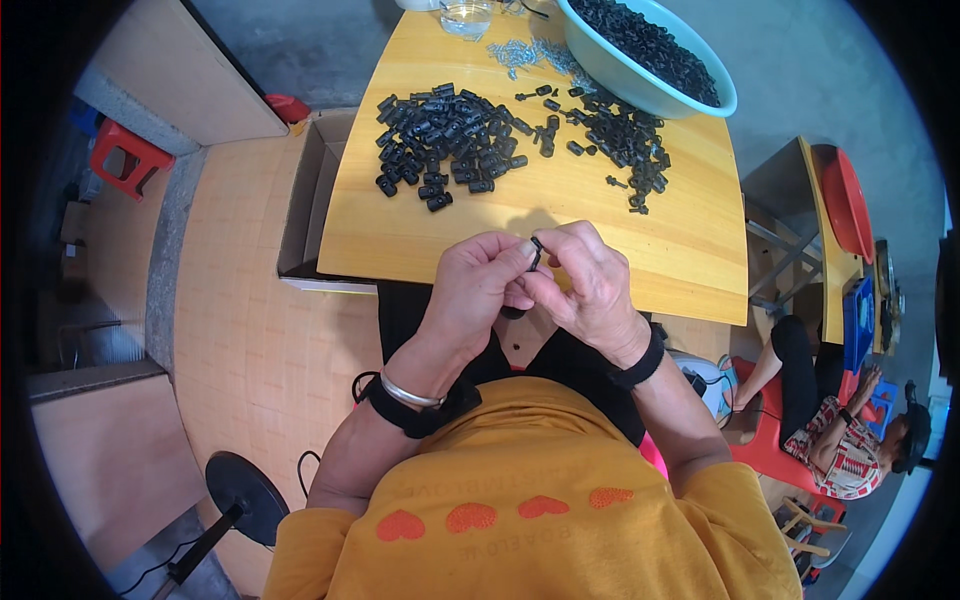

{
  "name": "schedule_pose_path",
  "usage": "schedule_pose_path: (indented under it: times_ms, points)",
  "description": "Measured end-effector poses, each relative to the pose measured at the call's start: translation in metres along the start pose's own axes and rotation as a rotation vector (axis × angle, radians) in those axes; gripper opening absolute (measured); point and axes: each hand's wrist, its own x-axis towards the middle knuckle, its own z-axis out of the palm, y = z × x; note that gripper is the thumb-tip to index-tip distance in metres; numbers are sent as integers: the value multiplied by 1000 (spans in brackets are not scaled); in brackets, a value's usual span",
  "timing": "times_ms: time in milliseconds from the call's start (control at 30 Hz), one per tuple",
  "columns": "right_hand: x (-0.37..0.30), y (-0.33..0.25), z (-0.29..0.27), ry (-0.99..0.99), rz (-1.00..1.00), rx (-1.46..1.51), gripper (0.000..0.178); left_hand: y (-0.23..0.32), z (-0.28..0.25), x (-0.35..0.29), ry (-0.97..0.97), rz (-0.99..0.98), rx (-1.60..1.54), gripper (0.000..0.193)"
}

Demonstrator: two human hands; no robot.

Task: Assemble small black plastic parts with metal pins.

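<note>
Pinch grip, both sides: holds small black part (537,256) in left hand (480,272) and right hand (588,275). Sits near wooden table (690,265), apart from heap of black pieces (450,140).

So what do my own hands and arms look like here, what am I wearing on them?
Your left hand and right hand are both ungloved. The left wrist has a shiny silver bangle and, just above it, a black strap with a bulkier black part. The right wrist has a plain-looking black band. Both arms have short, mustard-yellow sleeves.
</note>
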Motion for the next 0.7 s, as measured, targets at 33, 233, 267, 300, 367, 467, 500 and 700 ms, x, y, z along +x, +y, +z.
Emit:
schedule_pose_path:
  times_ms: [33, 233, 267, 300, 367, 467, 500, 700]
  points:
    - [0, 0, 0, 0, 0, -1, 30, 0, -1, 0, -11, -19, -16, 14]
    - [-1, 2, 2, 17, -58, -35, 27, 1, -4, 0, -6, -86, -51, 16]
    - [0, 2, 2, 18, -78, -33, 26, 0, -5, 0, -5, -94, -52, 16]
    - [0, 3, 2, 19, -97, -33, 24, 1, -5, 0, -7, -95, -51, 16]
    - [1, 5, 2, 6, -116, -30, 23, 2, -5, 0, 5, -126, -14, 17]
    - [0, 6, 2, -9, -127, -27, 22, 1, -3, 0, 37, -110, 18, 17]
    - [2, 6, 2, -11, -123, -26, 23, 1, -3, 1, 34, -106, 21, 17]
    - [-3, 2, -1, -32, -59, -53, 28, 2, 3, 0, 29, -134, -12, 16]
